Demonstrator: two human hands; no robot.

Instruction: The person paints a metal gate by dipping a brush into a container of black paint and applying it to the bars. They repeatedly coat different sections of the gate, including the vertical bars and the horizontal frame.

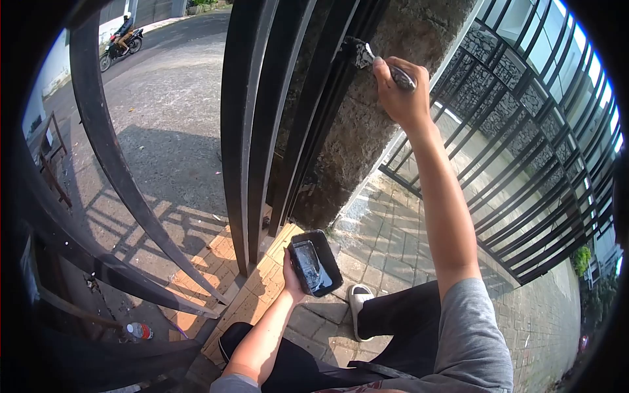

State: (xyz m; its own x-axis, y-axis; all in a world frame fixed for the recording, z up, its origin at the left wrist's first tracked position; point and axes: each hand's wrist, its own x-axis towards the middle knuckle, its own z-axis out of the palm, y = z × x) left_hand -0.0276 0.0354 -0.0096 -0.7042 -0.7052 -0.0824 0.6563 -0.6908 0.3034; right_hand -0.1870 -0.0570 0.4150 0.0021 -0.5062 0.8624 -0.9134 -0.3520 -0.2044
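Observation:
My right hand point(403, 95) is closed round the handle of a paintbrush point(363, 56), raised high near the top of the view. Its dark, paint-smeared head meets the edge of a black metal gate post point(331, 85) beside a rough concrete pillar point(377, 98). Lower down, my left hand point(293, 278) grips the side of a black rectangular tub point(331, 262). Shiny dark paint point(314, 268) lies in the tub, with lighter reflections on it. The fingers under the tub are hidden.
Black upright gate bars point(239, 131) stand to the left. A barred gate point(485, 144) spans the right side. A plastic bottle point(139, 331) is at lower left. My shoe point(360, 311) rests on grey pavers. A person on a motorcycle point(122, 47) is on the street.

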